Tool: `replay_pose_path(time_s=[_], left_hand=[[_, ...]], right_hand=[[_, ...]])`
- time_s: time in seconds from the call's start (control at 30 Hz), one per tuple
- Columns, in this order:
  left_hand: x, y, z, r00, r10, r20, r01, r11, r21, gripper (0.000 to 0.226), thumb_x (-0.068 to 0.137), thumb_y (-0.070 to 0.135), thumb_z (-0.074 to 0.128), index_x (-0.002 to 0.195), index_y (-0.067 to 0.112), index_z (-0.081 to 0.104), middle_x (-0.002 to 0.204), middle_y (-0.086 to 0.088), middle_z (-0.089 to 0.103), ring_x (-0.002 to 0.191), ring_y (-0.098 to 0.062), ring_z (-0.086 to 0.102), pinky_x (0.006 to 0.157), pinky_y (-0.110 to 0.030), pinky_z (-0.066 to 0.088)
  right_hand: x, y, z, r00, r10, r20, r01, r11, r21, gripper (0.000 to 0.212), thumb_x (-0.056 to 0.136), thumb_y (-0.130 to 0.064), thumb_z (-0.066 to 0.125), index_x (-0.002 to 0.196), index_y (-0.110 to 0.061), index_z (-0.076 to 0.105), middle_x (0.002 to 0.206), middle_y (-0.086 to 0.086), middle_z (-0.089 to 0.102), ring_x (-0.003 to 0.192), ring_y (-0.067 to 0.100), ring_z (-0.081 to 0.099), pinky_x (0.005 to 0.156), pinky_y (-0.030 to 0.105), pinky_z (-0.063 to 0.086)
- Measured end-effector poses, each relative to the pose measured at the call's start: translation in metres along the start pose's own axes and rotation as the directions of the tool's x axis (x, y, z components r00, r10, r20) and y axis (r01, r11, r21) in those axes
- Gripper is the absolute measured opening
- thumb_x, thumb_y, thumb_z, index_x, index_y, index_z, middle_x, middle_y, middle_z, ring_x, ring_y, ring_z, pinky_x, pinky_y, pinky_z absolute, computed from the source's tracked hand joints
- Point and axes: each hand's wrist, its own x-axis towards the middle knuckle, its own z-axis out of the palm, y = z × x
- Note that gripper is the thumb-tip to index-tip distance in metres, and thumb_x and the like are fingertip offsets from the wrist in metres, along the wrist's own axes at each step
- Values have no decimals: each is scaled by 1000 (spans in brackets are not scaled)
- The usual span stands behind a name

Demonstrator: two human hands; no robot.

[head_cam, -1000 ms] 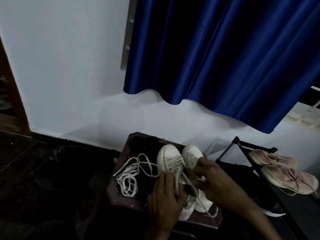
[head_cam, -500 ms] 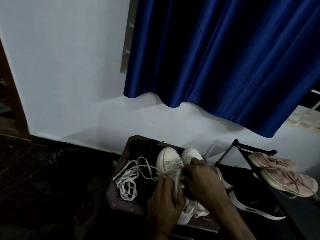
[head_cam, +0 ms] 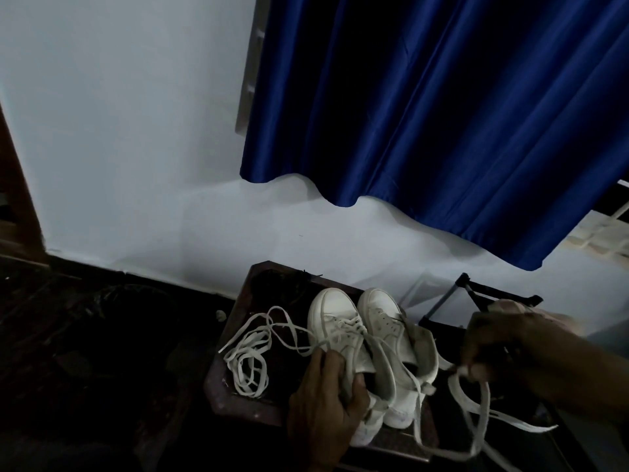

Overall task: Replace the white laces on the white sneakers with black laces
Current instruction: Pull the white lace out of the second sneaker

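Worktop (head_cam: 218,390): small, dark wood.
White sneakers (head_cam: 335,313): side by side, toes to the wall, heels toward the person.
Left hand (head_cam: 323,403): nearer, gripping the left shoe's collar.
Right hand (head_cam: 493,349): well right, pinching a white lace (head_cam: 469,400) that trails back toward the eyelets.
Loose white lace (head_cam: 248,362): heaped left.
Dark tangle (head_cam: 279,284): far corner, possibly black laces, too dim to tell.
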Motion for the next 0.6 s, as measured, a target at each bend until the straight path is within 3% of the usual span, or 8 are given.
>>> replay_pose_path(time_s=[0.13,0.2,0.27,0.33,0.43,0.53,0.6], left_hand=[[2,0,0,1000,-1,-19,1,1000,-26,25,83,50,50,85,25,48,98,5,60,74,-16,63,48,-24,46],[4,1,-4,1000,-12,-12,12,999,-42,24,80,48,52,81,26,44,85,8,54,67,-14,59,47,-25,44],[7,4,-12,999,-19,38,19,1000,-4,24,77,48,54,81,27,43,77,11,49,62,-11,56,46,-24,40],[13,13,-26,992,-1,127,-8,997,71,27,78,46,55,95,29,43,81,12,53,68,-9,59,49,-18,35],[28,27,-48,967,3,256,-57,978,203,37,86,35,57,116,27,36,105,10,55,89,-14,62,63,-20,36],[43,32,-67,957,26,290,-129,930,344,27,91,29,52,117,29,43,117,11,52,96,-16,62,70,-24,41],[50,32,-76,945,4,327,-151,893,425,18,92,29,51,110,32,52,117,12,50,95,-14,63,72,-27,42]], right_hand=[[26,-14,-24,963,163,-215,-115,969,217,5,89,-37,60,88,-38,64,84,-15,66,78,-10,58,64,15,41],[53,-15,-26,872,247,-422,-151,957,249,5,91,-30,62,87,-31,65,74,-13,67,64,-4,59,58,16,38],[79,-14,-24,769,296,-567,-148,945,292,7,91,-28,64,85,-27,67,69,-12,68,62,2,61,57,22,44],[99,-14,-19,731,340,-592,-102,912,397,11,91,-32,63,85,-23,67,67,-8,70,60,13,64,59,30,51],[121,-15,2,758,345,-554,-48,876,480,13,91,-33,64,82,-23,66,65,-8,70,58,18,65,54,32,52],[132,-7,29,759,384,-525,-81,856,510,13,91,-29,64,80,-23,66,63,-8,70,51,3,61,55,25,48],[133,3,44,744,423,-516,-124,848,516,11,90,-27,64,81,-21,66,67,-6,71,56,5,62,61,27,52]])
